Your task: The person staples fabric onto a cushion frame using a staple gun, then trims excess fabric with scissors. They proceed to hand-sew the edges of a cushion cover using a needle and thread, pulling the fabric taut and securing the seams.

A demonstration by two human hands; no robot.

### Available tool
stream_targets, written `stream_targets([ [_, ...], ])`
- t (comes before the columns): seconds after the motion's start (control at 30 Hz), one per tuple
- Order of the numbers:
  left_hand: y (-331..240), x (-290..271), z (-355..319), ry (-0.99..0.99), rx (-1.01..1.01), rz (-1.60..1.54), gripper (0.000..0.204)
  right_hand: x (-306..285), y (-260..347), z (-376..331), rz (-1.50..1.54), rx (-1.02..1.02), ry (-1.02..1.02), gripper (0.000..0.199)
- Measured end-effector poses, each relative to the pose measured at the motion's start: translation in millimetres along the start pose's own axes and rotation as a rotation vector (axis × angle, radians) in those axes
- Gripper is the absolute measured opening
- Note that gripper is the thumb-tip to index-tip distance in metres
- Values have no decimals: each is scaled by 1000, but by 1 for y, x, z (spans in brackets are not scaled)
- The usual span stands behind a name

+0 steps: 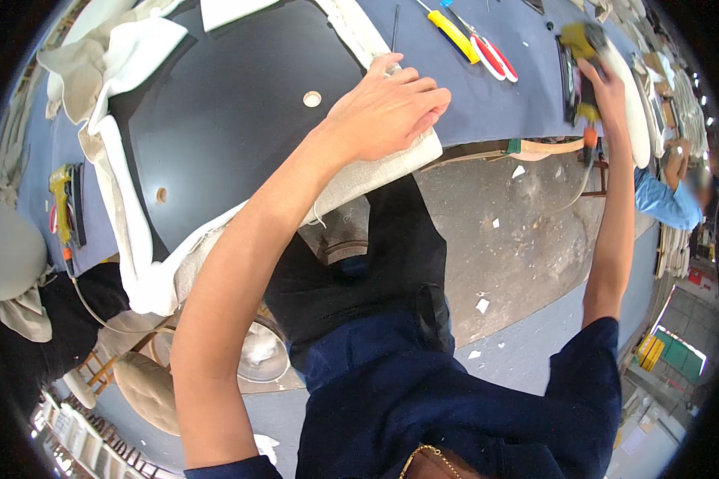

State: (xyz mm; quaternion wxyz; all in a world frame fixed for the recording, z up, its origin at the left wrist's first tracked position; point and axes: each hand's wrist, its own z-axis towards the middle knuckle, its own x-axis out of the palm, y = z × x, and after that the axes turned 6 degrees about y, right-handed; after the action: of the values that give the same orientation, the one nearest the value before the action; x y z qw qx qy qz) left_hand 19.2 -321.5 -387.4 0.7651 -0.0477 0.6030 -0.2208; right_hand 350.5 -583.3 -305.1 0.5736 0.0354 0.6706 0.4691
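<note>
A black board (240, 88) with two round holes lies on the table, cream fabric (355, 182) and white padding (136, 255) wrapped round its edges. At the board's right corner, my left hand (387, 108) is closed over the fabric edge, its fingers curled and partly hidden. Far to the right, my right hand (607, 89) is wrapped round a yellow and black staple gun (585, 38), slightly blurred. An orange fitting (589, 137) joins the gun to a thin hose hanging past the table edge.
Scissors with red and white handles (495, 57) and a yellow-handled tool (454, 36) lie on the blue-grey tabletop (527, 108). Another staple gun (60, 195) is at the left. White scraps dot the floor (527, 215). A person in a blue shirt (669, 199) is at the far right.
</note>
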Motion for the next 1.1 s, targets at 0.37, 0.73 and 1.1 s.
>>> stream_targets([
  [0.37, 4, 4, -4, -23, -42, 23, 9, 106, 137, -218, 581, 195, 244, 16],
  [0.73, 2, 5, -1, -43, -47, -11, 8, 134, 152, -225, 585, 246, 290, 18],
  [1.1, -2, 7, 12, -218, 80, 98, 13, 102, 165, -197, 295, 376, 492, 25],
])
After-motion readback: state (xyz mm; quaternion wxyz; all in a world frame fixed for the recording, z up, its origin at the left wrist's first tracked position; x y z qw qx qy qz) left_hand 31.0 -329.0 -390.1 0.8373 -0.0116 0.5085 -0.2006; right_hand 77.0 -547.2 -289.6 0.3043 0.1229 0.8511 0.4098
